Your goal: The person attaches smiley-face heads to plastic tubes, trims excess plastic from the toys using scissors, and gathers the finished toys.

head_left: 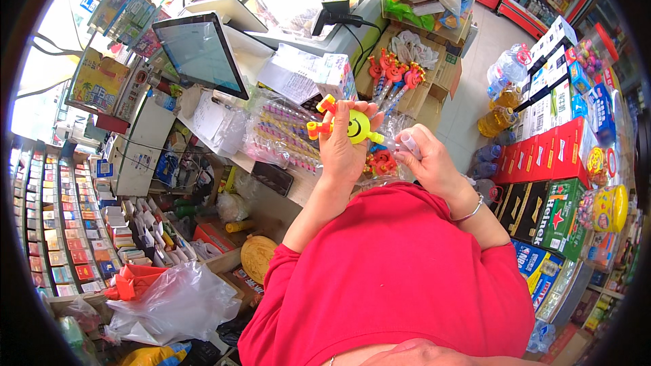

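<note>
A yellow smiley-face toy (357, 127) with orange and yellow end pieces is in my left hand (342, 159), its fingers closed around it. My right hand (435, 166) pinches a pale, tube-like part at the toy's lower right end, and a bracelet circles that wrist. Beyond my hands, several red-and-orange toys on patterned sticks (393, 73) stand in a cardboard box (439, 71). More red toy heads (382, 163) lie just below my hands. To the left, a clear plastic bag of patterned sticks (278, 132) rests on the counter.
A monitor (200, 54) and a barcode scanner (336, 17) stand on the counter, with papers (288, 74) and a dark phone-like slab (272, 177). Stacked cartons (542, 156) and jars line the right side. Plastic bags (173, 301) lie at the lower left.
</note>
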{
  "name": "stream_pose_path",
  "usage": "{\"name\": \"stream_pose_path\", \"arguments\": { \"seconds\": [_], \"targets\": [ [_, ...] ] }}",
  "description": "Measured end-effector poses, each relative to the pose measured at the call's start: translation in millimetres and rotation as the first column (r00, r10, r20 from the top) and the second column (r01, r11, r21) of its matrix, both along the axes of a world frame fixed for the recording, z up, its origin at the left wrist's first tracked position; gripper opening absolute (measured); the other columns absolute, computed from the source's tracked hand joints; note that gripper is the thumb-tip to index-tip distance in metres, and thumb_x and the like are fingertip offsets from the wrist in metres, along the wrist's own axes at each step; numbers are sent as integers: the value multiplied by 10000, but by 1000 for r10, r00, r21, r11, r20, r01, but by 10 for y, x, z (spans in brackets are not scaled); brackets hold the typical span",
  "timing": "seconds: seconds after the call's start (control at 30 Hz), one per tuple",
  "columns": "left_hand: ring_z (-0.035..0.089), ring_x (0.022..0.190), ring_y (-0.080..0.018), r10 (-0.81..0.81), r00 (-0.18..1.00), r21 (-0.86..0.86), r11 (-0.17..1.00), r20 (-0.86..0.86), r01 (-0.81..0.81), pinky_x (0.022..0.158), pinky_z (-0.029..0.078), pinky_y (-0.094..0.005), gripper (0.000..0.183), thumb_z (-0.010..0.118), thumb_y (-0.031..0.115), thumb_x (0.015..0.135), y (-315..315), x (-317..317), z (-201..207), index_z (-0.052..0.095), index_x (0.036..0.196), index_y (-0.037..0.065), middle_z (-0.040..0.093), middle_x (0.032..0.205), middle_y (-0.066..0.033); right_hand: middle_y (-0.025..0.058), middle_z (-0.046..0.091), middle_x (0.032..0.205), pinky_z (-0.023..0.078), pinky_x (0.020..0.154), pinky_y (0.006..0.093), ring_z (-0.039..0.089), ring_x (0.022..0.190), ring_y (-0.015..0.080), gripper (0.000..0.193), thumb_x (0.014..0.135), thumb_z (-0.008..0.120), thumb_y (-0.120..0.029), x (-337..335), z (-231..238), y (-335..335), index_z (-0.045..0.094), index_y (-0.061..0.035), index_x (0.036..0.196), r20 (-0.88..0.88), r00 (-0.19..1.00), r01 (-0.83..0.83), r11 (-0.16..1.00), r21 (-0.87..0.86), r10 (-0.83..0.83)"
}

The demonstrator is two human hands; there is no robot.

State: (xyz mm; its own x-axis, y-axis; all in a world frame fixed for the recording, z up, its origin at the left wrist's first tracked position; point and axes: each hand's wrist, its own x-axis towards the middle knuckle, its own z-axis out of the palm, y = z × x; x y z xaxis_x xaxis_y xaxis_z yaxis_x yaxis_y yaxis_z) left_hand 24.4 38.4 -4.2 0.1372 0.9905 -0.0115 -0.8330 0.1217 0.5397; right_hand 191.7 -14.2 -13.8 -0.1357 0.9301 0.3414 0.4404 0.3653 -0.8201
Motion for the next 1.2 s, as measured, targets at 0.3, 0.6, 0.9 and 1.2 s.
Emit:
{"name": "stream_pose_path", "arguments": {
  "seconds": [0.3,0.6,0.9,1.2],
  "targets": [
    [605,932,-214,41,998,-20,999,-40,-42,884,496,-448,201,536,251,934,-14,33,3,572,914,54,607,910,-66,68,552,827,468,610,300,582,687,163,168,875,613,-158,15,-37,78,578,-14,955,-258,964,-123,966,-229,61],
    [602,935,-213,18,1000,-7,1000,19,-18,897,489,-447,201,550,257,926,-39,33,-2,585,929,59,608,906,-61,73,485,798,451,588,296,547,652,206,143,857,612,-100,5,-50,63,584,-28,978,45,998,-41,995,-90,45],
    [599,943,-204,72,994,-90,994,81,-65,913,484,-439,195,539,258,933,27,14,-103,553,929,63,590,920,-57,112,521,786,450,592,360,556,690,315,150,856,612,-156,-98,69,49,580,-44,950,203,976,43,983,176,-79],
    [600,943,-205,27,998,-37,999,60,-25,919,478,-450,182,549,245,927,-40,-13,-50,565,923,63,598,920,-57,115,592,874,460,588,336,572,651,256,133,866,600,-146,23,76,118,603,-31,933,-153,985,-137,894,-426,78]
  ]
}}
